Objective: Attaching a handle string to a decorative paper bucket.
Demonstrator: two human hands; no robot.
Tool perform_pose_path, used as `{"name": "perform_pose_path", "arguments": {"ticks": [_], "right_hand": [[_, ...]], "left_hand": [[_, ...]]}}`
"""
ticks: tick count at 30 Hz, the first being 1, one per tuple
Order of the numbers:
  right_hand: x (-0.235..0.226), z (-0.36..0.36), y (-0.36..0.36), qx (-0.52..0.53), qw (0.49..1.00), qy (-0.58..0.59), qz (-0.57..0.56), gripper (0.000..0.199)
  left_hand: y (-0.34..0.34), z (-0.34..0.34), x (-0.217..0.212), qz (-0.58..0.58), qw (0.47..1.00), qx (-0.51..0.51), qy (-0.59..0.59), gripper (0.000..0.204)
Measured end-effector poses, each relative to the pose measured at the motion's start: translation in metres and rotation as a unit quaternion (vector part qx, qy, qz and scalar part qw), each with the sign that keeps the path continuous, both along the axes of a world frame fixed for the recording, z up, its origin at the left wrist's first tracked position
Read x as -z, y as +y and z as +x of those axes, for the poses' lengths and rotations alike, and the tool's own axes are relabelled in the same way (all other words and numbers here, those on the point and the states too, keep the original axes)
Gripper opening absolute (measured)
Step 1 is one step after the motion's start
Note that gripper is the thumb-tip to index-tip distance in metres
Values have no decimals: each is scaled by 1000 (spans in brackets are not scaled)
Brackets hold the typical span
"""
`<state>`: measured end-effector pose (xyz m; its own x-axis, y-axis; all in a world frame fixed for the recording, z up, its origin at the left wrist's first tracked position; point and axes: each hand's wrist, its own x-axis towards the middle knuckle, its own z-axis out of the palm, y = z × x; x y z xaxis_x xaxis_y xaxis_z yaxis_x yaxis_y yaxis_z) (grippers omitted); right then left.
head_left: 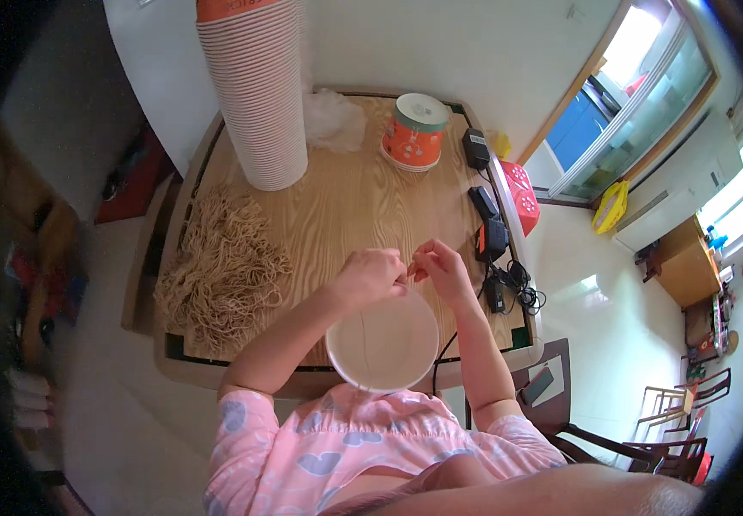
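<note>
A white paper bucket (393,348) rests against my body at the table's near edge, its open mouth facing up. Across its inside runs a thin tan string (364,340), leading up toward my fingers at the far rim. My left hand (375,273) is closed over that rim, its fingertips pinching the string. Close beside it, my right hand (440,268) pinches with thumb and forefinger at the same spot; the fingers largely hide the string's end. To the left lies a loose heap of tan strings (225,271).
A tall stack of nested paper buckets (255,95) stands at the back left beside crumpled clear plastic (334,120). An orange and green paper bucket (414,133) sits upside down at the back. Black adapters (492,236) and coiled cables (522,288) line the wooden table's (345,198) right edge.
</note>
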<state>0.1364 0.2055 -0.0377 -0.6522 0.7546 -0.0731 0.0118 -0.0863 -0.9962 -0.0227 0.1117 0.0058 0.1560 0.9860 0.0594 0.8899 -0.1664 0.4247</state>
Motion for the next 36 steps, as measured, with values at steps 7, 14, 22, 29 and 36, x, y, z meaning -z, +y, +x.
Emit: {"name": "perform_pose_path", "arguments": {"ticks": [7,14,22,29,36], "right_hand": [[-1,-17,1,-61,993,-42,87,8],[-25,-27,-2,-120,965,-158,169,8],[-26,-38,-7,-117,944,-160,265,9],[-42,-42,-22,-106,914,-189,342,16],[-46,-32,-44,-177,822,-226,492,26]], "left_hand": [[-10,-15,16,-15,994,-47,-100,23],[-25,-13,21,16,971,-93,-220,27],[-9,-35,72,-36,857,-96,-506,24],[-5,-29,89,-88,750,-6,-655,14],[-6,-33,86,-63,691,-44,-719,13]]}}
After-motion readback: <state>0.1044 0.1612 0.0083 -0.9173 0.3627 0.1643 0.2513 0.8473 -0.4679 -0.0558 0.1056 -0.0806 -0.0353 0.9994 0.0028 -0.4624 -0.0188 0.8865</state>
